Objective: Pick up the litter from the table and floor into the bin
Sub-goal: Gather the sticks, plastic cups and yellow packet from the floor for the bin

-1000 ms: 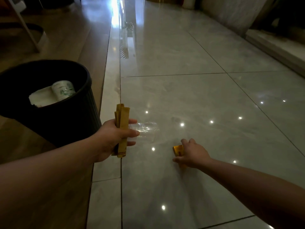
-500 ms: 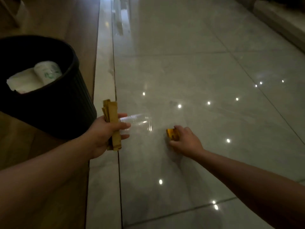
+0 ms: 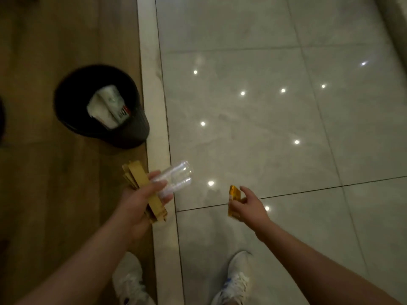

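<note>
Both bare forearms reach out in front of the body, coming up from the lower corners and angling toward each other. The left hand [image 3: 137, 202] is curled closed, thumb laid across the top and pointing toward about two o'clock, fingers wrapped underneath. The right hand [image 3: 247, 205] sits well apart from it, out at three o'clock of the left, palm turned inward toward nine o'clock, forefinger raised toward eleven o'clock and thumb pinched in against the other fingers. Both wrists are held level, neither bent sharply. Two feet in white shoes [image 3: 236, 280] stand apart below, toes toward twelve o'clock.
</note>
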`<state>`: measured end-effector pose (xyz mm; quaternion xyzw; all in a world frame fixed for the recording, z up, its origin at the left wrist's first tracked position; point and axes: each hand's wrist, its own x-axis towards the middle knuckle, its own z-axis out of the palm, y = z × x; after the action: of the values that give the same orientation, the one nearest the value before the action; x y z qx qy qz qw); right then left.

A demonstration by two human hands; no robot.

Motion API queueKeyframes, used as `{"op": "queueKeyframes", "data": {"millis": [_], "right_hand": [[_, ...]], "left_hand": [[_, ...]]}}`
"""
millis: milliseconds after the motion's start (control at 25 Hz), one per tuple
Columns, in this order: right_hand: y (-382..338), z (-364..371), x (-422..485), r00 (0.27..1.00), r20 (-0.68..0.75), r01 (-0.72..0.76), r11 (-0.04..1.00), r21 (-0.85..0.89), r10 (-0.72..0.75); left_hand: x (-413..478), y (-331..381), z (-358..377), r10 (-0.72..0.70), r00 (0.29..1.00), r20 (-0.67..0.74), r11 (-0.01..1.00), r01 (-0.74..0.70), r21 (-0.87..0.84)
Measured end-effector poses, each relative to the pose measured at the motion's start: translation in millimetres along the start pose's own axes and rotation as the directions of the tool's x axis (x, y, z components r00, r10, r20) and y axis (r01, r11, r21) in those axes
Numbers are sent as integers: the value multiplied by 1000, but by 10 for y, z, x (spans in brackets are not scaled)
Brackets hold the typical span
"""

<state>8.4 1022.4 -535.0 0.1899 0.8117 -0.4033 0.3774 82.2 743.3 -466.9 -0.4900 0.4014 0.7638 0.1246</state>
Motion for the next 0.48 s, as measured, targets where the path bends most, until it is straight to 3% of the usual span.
{"op": "queueKeyframes", "data": {"millis": [120,320,480], "right_hand": [[-420,-459,-1048,999,27,-25,999,27,24],[-1080,-1232,-2736,996,86,28,998,49,-32],[-1306,-1759,-3508,991,119,46,988,151,-65]], "left_hand": [[-1150,432,229,29,1000,9,1000,-29,8],[-2899,1095,681,178,984,-11,953,-170,250],[-3777,1261,1021,201,979,-29,953,-188,236]]}}
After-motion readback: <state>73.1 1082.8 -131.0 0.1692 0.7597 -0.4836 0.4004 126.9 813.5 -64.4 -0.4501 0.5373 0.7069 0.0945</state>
